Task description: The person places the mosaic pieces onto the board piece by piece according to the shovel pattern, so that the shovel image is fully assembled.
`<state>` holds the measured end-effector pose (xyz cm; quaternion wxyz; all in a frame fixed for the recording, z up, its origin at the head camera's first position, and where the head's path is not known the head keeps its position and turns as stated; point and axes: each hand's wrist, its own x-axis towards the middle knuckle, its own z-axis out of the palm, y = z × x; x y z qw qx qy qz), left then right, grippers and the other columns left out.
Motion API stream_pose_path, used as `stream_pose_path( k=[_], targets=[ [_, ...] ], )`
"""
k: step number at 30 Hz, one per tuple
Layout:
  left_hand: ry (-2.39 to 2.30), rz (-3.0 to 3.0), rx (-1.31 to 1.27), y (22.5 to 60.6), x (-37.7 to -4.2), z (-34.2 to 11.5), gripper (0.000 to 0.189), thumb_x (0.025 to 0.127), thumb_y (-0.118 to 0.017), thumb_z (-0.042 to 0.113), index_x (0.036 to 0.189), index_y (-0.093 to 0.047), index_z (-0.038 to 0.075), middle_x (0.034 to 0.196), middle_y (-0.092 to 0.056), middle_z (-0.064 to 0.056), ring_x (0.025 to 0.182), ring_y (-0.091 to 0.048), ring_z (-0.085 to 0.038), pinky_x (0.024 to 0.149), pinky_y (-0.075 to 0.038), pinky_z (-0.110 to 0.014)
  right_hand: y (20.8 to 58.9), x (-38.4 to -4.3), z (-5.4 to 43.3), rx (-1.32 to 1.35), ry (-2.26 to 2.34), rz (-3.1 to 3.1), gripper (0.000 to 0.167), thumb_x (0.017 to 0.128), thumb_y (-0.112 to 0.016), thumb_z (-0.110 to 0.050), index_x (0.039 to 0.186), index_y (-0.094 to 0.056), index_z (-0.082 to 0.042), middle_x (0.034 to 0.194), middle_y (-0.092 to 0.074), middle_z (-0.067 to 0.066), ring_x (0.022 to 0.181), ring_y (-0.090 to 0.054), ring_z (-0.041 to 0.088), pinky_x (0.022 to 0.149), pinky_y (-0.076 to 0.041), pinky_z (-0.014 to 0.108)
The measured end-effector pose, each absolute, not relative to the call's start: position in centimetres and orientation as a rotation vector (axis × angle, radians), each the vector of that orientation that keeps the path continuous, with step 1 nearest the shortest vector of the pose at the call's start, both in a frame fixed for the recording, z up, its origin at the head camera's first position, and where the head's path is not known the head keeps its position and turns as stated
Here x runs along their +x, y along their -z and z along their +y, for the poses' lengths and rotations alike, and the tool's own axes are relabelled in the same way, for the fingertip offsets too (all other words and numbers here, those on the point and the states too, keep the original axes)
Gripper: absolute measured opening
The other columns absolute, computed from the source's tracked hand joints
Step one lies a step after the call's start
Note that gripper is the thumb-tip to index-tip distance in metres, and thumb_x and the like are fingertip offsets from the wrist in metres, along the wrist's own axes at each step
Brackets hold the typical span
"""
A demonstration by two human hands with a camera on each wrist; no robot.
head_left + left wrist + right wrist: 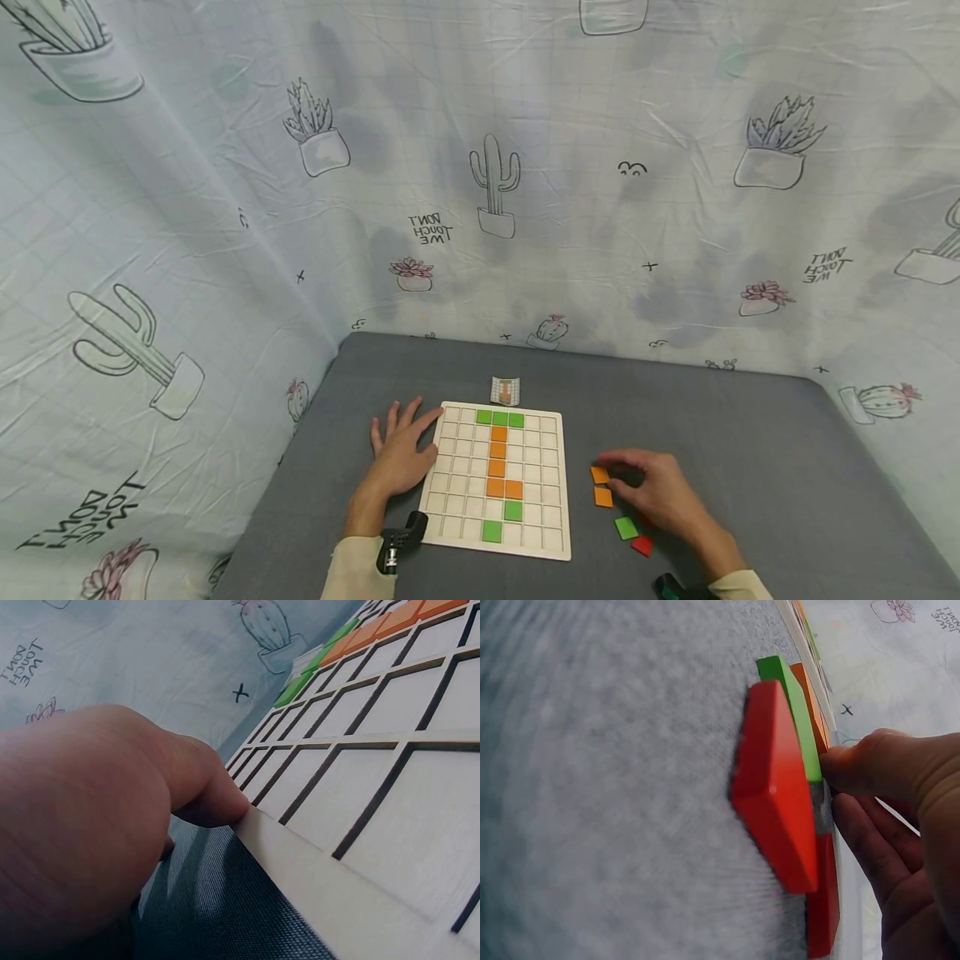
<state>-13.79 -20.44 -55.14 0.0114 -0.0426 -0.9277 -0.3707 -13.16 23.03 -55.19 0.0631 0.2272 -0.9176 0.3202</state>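
Observation:
A pale wooden grid board (457,506) lies on the table, with green and orange square tiles in some of its cells. My left hand (401,458) is spread at its left side, thumb and index finger touching the edge. Right of the board, my right hand (660,492) has thumb and index finger at opposite edges of an orange tile (599,475). A second orange tile (603,497) lies just below it. Nearer to me are a green tile (626,528) and a red tile (641,546). Another red tile (823,907) shows in the right wrist view.
Behind the board's far edge stands a small card (505,391) printed with a grid pattern. The grey table (720,433) meets a hanging cloth (585,250) with cactus drawings at the back and sides. Wrist cameras sit on both forearms.

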Motion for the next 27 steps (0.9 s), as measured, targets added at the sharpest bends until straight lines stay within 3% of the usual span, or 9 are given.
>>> stream_pose_path(
  k=[10, 16, 23, 27],
  targets=[
    [1.161, -2.891, -0.139, 55.1, -13.8, -20.5, 0.063, 0.097, -0.064, 0.006, 0.159, -0.059, 0.016, 0.178, -0.031, -0.023, 0.168, -0.005, -0.055, 0.125, 0.012, -0.080, 55.3, -13.2, 23.0, 0.689, -0.976, -2.713, 0.039, 0.083, -0.093, -0.003, 0.117, -0.085, -0.021, 0.110, -0.082, -0.013, 0.100, -0.078, 0.007, 0.088, -0.066, 0.037],
    [1.164, -2.889, -0.141, 55.1, -13.7, -20.6, 0.063, 0.097, -0.064, 0.006, 0.159, -0.060, 0.015, 0.178, -0.031, -0.024, 0.167, -0.005, -0.055, 0.125, 0.012, -0.080, 54.8, -12.7, 23.0, 0.663, -1.087, -2.667, 0.037, 0.084, -0.092, -0.001, 0.117, -0.084, -0.015, 0.108, -0.083, -0.008, 0.095, -0.078, 0.008, 0.080, -0.067, 0.033],
    [1.161, -2.894, -0.136, 55.1, -13.7, -20.5, 0.062, 0.097, -0.064, 0.006, 0.158, -0.060, 0.015, 0.177, -0.032, -0.024, 0.167, -0.006, -0.056, 0.125, 0.012, -0.080, 53.8, -11.8, 22.0, 0.649, -1.105, -2.614, 0.040, 0.081, -0.092, 0.004, 0.117, -0.084, -0.012, 0.109, -0.084, -0.006, 0.093, -0.079, 0.009, 0.081, -0.068, 0.039],
    [1.158, -2.894, -0.132, 55.1, -13.7, -20.5, 0.063, 0.097, -0.064, 0.006, 0.159, -0.060, 0.015, 0.177, -0.032, -0.024, 0.167, -0.005, -0.055, 0.126, 0.012, -0.080, 53.4, -11.2, 21.0, 0.664, -1.103, -2.565, 0.042, 0.078, -0.093, 0.006, 0.114, -0.084, -0.013, 0.107, -0.083, -0.008, 0.091, -0.078, 0.008, 0.080, -0.068, 0.036]
  ],
)
